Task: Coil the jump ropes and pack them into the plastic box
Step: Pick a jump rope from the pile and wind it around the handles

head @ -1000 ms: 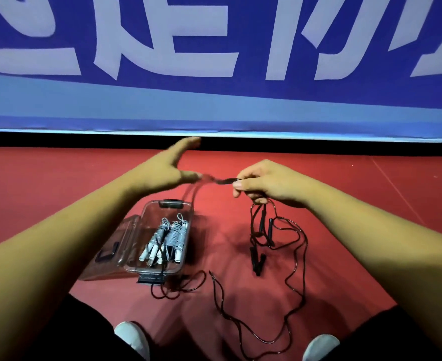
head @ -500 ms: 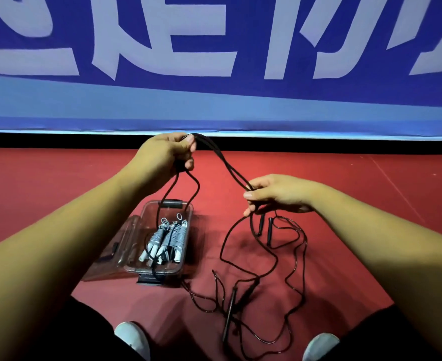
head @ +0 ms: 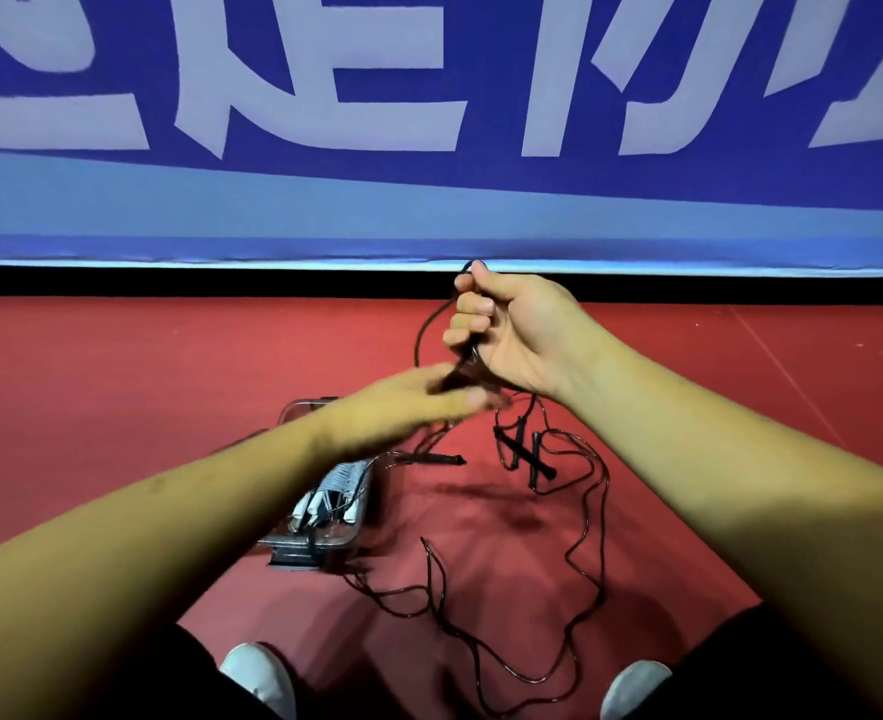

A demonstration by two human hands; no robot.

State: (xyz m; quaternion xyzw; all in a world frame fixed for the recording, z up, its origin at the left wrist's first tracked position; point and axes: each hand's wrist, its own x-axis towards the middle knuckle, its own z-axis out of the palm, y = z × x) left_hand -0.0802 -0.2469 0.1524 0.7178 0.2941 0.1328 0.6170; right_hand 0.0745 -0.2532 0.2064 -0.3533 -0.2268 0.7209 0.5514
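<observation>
Two hands: right hand clenched on black rope, left hand blurred, grip unclear, red floor, blue banner.

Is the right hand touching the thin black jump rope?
Touching. The head view shows the right hand closed in a fist around the thin black jump rope, which loops out above the curled fingers and runs down below the fist.

Your black jump rope is a thin cord with a slight sheen, and its handles look matt black. The plastic box is clear and glossy; the ropes inside have pale, smooth handles. The red floor appears matt and finely textured, the blue banner smooth.
</observation>
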